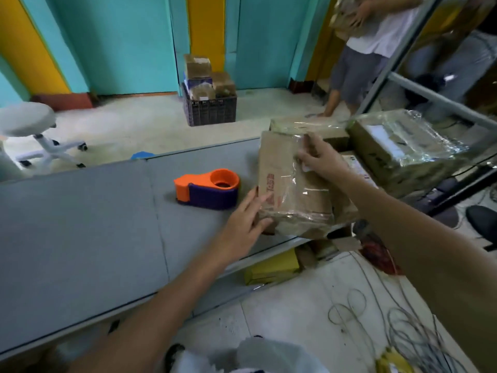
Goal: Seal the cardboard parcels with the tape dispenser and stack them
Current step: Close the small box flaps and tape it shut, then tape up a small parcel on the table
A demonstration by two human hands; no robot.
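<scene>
we see the cardboard parcel (pixel 290 184), its top glossy with clear tape, lying at the right end of the grey counter (pixel 80 224). its near corner hangs over the counter's front edge. the left grip (pixel 246 219) is apart, with straight fingers touching the parcel's near left side. the right grip (pixel 320 160) is also apart, spread flat on the parcel's top face with the fingers reaching toward the far edge. the parcel looks slightly tilted and leans on other brown parcels under its right side.

the orange and purple tape dispenser (pixel 207 188) sits on the counter just left of the parcel, apart from both grips. a larger taped box (pixel 403 146) stands further right, and a flatter parcel (pixel 304 127) lies behind.

on the floor beyond the counter stand a dark crate of boxes (pixel 209 109) and a white stool (pixel 27 119). another person (pixel 371 36) stands at the upper right holding cardboard. loose cables (pixel 403 332) lie on the floor at the lower right.
</scene>
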